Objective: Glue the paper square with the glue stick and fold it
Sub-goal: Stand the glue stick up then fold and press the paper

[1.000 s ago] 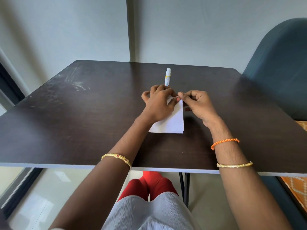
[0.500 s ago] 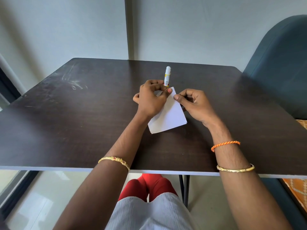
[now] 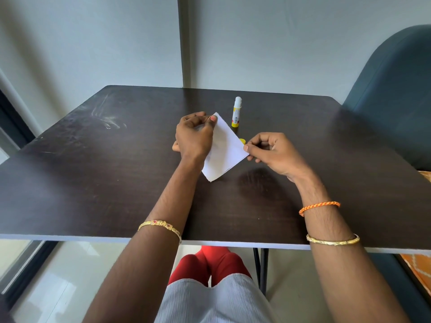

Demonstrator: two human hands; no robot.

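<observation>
1. The white paper square (image 3: 224, 148) sits near the middle of the dark wooden table (image 3: 93, 178), turned like a diamond, its near corner down on the tabletop and its far corner raised.
2. My left hand (image 3: 194, 136) pinches the far corner of the paper between thumb and fingertips, the rest of the hand curled over the paper's left side.
3. My right hand (image 3: 275, 152) pinches the right corner between thumb and forefinger, the other fingers curled in.
4. The white and yellow glue stick (image 3: 236, 112) lies just beyond the paper, to the right of my left hand, apart from both hands.
5. A small yellow piece (image 3: 242, 141) peeks out behind the paper's right edge; I cannot tell what it is.
6. A dark teal chair back (image 3: 396, 89) stands at the table's far right.
</observation>
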